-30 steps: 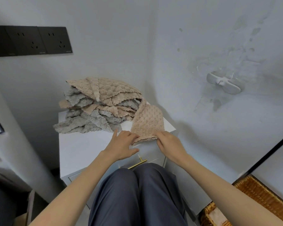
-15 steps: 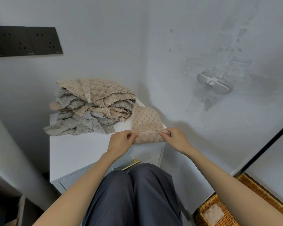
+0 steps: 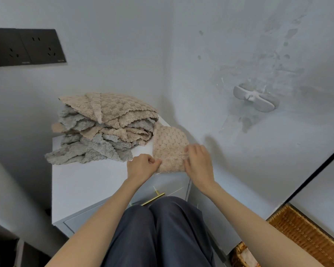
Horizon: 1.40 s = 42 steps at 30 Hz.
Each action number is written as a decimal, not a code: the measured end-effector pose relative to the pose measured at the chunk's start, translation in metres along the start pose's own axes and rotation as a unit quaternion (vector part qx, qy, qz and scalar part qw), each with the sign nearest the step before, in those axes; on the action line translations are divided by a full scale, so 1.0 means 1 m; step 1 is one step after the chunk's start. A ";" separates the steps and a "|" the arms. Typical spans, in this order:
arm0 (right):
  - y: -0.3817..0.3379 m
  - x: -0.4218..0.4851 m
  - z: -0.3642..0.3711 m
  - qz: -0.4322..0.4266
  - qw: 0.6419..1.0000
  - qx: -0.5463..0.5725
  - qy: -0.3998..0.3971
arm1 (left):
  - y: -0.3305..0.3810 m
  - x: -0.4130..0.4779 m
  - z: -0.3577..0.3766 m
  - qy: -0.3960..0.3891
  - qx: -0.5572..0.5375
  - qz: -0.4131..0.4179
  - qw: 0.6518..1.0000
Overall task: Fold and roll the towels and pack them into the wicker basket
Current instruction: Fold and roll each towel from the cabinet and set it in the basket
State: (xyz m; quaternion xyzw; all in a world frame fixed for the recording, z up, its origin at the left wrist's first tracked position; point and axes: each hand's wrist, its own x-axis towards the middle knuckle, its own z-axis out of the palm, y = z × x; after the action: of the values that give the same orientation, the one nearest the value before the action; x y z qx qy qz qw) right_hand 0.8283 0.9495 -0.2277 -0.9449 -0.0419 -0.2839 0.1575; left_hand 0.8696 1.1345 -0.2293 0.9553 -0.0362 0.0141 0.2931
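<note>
White desk (image 3: pixel 89 182) stands in a wall corner, with the wicker basket (image 3: pixel 301 234) on the floor at its near right. At the desk's front right corner, left hand (image 3: pixel 141 167) and right hand (image 3: pixel 199 162) pinch the beige towel (image 3: pixel 170 145) at its near end. Behind it, a towel pile (image 3: pixel 104 128) occupies the rear edge.

white corner with a table, sockets and a wall fitting
a white table (image 3: pixel 89 182) stands in the corner between two pale walls, its drawer front bearing a brass handle (image 3: pixel 153 197); a black socket panel (image 3: pixel 25 47) with several outlets sits high on the left wall; a white plastic fitting (image 3: pixel 254 100) with two flat wings juts from the right wall, grey smudges (image 3: pixel 245 122) and scuffed patches around and below it; a black strip (image 3: pixel 316 170) runs diagonally at the far right
</note>
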 end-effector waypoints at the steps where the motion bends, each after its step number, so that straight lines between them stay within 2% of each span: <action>1: -0.007 -0.002 0.002 -0.066 0.998 0.005 0.003 | 0.001 0.000 0.000 0.000 -0.003 -0.004 1.000; 3: -0.018 -0.007 0.007 -0.155 0.988 0.021 -0.011 | 0.001 0.000 0.001 -0.001 -0.005 -0.009 1.000; 5: -0.023 -0.017 0.013 -0.192 0.981 0.018 -0.009 | 0.000 0.001 0.001 -0.002 -0.007 -0.012 1.000; 12: 0.002 -0.035 0.025 -0.214 0.976 -0.034 -0.007 | -0.001 0.001 0.002 0.005 -0.019 -0.003 1.000; 16: 0.018 -0.033 0.022 -0.178 0.982 -0.058 -0.007 | -0.001 -0.001 0.003 0.020 -0.009 0.021 1.000; 18: 0.022 -0.029 0.020 -0.176 0.983 -0.056 -0.005 | -0.003 -0.003 0.004 0.043 -0.021 0.063 0.997; 21: 0.023 -0.023 0.017 -0.178 0.983 -0.036 -0.005 | -0.009 -0.005 0.004 0.087 0.021 0.218 0.972; 23: 0.024 -0.020 0.014 -0.162 0.987 0.002 -0.024 | -0.013 -0.005 0.003 0.062 0.054 0.298 0.951; 24: 0.024 -0.018 0.012 -0.148 0.988 0.022 -0.042 | -0.015 -0.005 0.002 0.039 0.062 0.310 0.948; 28: 0.036 -0.011 0.007 -0.101 0.985 0.062 -0.122 | -0.021 -0.008 0.001 -0.006 0.080 0.268 0.960; 32: 0.046 -0.003 0.002 -0.033 0.983 0.100 -0.154 | -0.022 -0.006 -0.001 -0.035 0.145 0.253 0.956; 35: 0.049 0.003 -0.001 0.024 0.975 0.142 -0.172 | -0.021 0.000 -0.004 -0.026 0.093 0.230 0.968; 38: 0.048 0.011 -0.005 0.095 0.949 0.233 -0.191 | -0.019 0.006 -0.008 -0.039 0.072 0.205 0.975; 42: 0.045 0.020 -0.009 0.157 0.929 0.260 -0.212 | -0.015 0.013 -0.011 -0.060 -0.039 0.101 0.992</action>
State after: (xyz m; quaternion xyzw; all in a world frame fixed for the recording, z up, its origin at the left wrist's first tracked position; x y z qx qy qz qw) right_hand 0.8480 0.9036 -0.2226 -0.9036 0.0025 -0.0275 0.4274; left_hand 0.8841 1.1528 -0.2277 0.9338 -0.1504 -0.0153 0.3242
